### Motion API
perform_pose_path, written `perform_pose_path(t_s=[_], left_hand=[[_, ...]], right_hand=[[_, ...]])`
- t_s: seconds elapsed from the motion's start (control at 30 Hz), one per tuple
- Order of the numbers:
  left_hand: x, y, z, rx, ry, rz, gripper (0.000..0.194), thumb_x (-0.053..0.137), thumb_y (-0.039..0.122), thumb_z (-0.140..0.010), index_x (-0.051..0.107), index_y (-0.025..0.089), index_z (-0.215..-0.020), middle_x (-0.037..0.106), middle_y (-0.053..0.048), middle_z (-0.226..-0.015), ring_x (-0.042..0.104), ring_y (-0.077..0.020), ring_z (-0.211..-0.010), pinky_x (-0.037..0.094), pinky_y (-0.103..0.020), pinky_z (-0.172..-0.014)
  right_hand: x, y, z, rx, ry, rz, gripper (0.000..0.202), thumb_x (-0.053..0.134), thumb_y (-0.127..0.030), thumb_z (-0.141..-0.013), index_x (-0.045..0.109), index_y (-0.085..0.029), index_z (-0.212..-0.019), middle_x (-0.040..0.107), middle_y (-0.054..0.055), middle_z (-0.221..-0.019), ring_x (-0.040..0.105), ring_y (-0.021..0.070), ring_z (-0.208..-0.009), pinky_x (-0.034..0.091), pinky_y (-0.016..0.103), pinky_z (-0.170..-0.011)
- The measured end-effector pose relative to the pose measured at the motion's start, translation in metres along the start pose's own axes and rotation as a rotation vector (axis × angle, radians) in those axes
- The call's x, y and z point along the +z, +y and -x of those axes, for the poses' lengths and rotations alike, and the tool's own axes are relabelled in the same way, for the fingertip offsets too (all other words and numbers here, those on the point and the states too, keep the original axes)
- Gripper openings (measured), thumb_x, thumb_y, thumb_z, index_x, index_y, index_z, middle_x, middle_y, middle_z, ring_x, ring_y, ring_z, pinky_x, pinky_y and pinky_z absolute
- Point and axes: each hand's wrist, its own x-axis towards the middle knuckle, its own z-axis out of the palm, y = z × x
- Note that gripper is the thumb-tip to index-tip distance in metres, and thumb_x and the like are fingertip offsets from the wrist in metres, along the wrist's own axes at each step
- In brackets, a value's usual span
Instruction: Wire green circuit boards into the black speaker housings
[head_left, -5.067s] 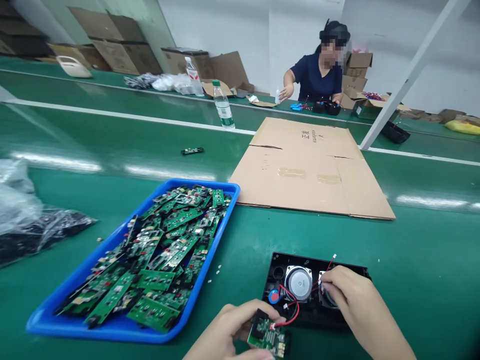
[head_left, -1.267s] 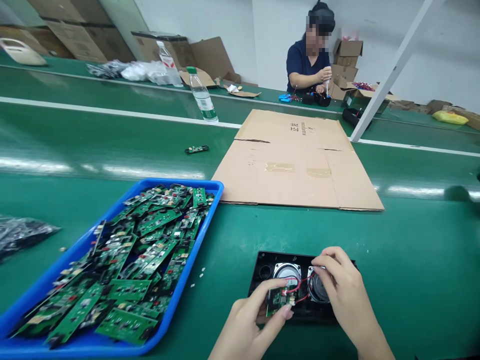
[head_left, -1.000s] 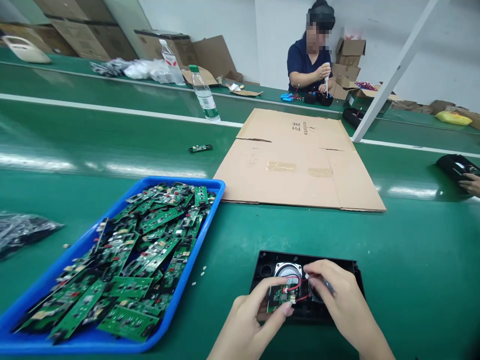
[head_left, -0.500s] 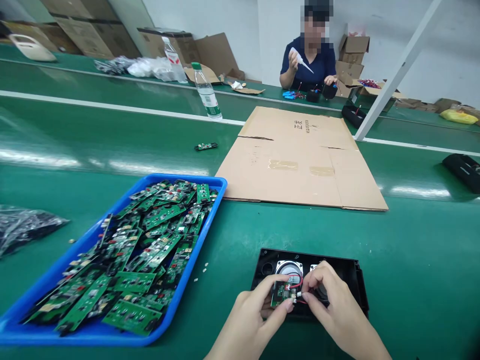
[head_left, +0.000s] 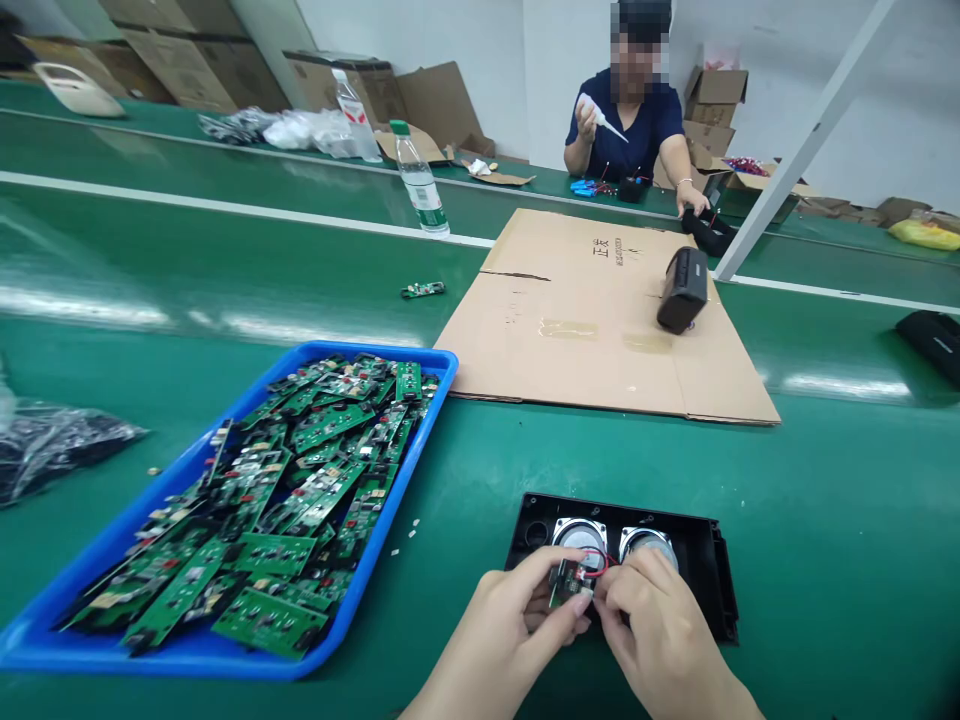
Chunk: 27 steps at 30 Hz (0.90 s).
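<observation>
left hand grips a circuit board; cardboard beyond reads "正发".

A black box-shaped object now shows against the flat brown cardboard sheet; the bare right hand, earlier over a round silver speaker, is now at the small green circuit board.

Fingers and picture edges cut off several things.
The right hand covers its own fingertips, so their grip cannot be told, and part of one speaker; left-hand fingers partly hide a circuit board. The edges crop a black case and plastic bag.
</observation>
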Motion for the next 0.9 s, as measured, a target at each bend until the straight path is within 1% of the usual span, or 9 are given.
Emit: perform_pose_path(t_s=[0.13,0.23,0.3,0.37,0.6,0.7,0.77,0.83,0.9], left_hand=[[-0.002,0.002,0.004,0.115,-0.021,-0.075,0.020,0.054,0.025,-0.083,0.065,0.022,-0.098,0.073,0.000,-0.079,0.071,-0.0159,-0.067,0.057,-0.020,-0.062],[-0.005,0.003,0.005,0.182,-0.032,-0.161,0.022,0.050,0.021,-0.085,0.065,0.022,-0.101,0.072,0.001,-0.076,0.069,-0.0135,-0.065,0.056,-0.017,-0.062],[-0.006,0.003,0.005,0.200,-0.053,-0.204,0.022,0.049,0.021,-0.085,0.064,0.021,-0.100,0.072,0.001,-0.070,0.069,-0.0136,-0.063,0.055,-0.016,-0.059],[-0.007,0.003,0.004,0.209,-0.037,-0.229,0.021,0.048,0.021,-0.086,0.064,0.020,-0.100,0.071,0.000,-0.066,0.068,-0.0141,-0.061,0.054,-0.017,-0.058],[-0.006,0.006,0.004,0.244,-0.039,-0.227,0.021,0.046,0.020,-0.086,0.064,0.019,-0.095,0.069,0.000,-0.064,0.068,-0.0136,-0.057,0.055,-0.017,-0.057],[-0.004,0.008,0.004,0.204,-0.042,-0.203,0.019,0.049,0.021,-0.084,0.064,0.020,-0.095,0.071,0.000,-0.069,0.070,-0.0145,-0.061,0.056,-0.017,-0.059],[-0.004,0.008,0.005,0.177,-0.008,-0.186,0.018,0.051,0.022,-0.082,0.064,0.021,-0.096,0.072,0.000,-0.075,0.071,-0.0148,-0.064,0.057,-0.017,-0.062],[-0.004,0.007,0.005,0.149,0.039,-0.178,0.019,0.053,0.023,-0.082,0.064,0.022,-0.096,0.072,0.000,-0.077,0.072,-0.0154,-0.066,0.057,-0.018,-0.064],[-0.005,0.004,0.005,0.099,0.060,-0.171,0.019,0.053,0.025,-0.082,0.064,0.022,-0.097,0.071,0.000,-0.076,0.072,-0.0168,-0.067,0.058,-0.020,-0.065]], right_hand=[[0.001,0.004,0.002,0.214,-0.011,-0.175,0.008,0.043,-0.016,-0.092,0.043,-0.020,-0.085,0.052,-0.001,-0.071,0.050,0.0118,-0.062,0.044,0.021,-0.052],[-0.003,0.005,0.000,0.291,-0.096,-0.179,0.008,0.046,-0.019,-0.091,0.052,-0.021,-0.096,0.057,0.003,-0.088,0.056,0.0149,-0.076,0.050,0.025,-0.062],[-0.005,0.005,-0.003,0.297,-0.175,-0.175,0.013,0.047,-0.016,-0.091,0.056,-0.021,-0.098,0.058,0.005,-0.097,0.056,0.0173,-0.085,0.051,0.029,-0.070],[-0.006,0.005,-0.005,0.289,-0.217,-0.186,0.013,0.047,-0.014,-0.090,0.057,-0.021,-0.095,0.058,0.005,-0.095,0.055,0.0175,-0.084,0.051,0.030,-0.070],[0.002,0.003,-0.001,0.236,-0.134,-0.167,0.016,0.041,-0.014,-0.093,0.056,-0.019,-0.094,0.058,0.005,-0.087,0.052,0.0164,-0.076,0.047,0.029,-0.062],[-0.002,0.007,0.003,0.255,-0.133,-0.032,0.010,0.049,-0.020,-0.091,0.056,-0.021,-0.098,0.060,0.006,-0.095,0.053,0.0211,-0.087,0.048,0.037,-0.072],[-0.010,0.015,0.005,0.248,-0.144,0.165,0.028,0.063,-0.032,-0.084,0.054,-0.023,-0.109,0.057,0.010,-0.113,0.049,0.0295,-0.105,0.041,0.054,-0.088],[-0.020,0.025,0.008,0.197,-0.232,0.306,0.074,0.076,-0.049,-0.068,0.042,-0.022,-0.128,0.042,0.017,-0.134,0.038,0.0400,-0.120,0.024,0.070,-0.095],[-0.028,0.033,0.011,0.146,-0.370,0.337,0.109,0.081,-0.057,-0.051,0.028,-0.020,-0.139,0.031,0.023,-0.141,0.031,0.0455,-0.125,0.019,0.075,-0.093]])
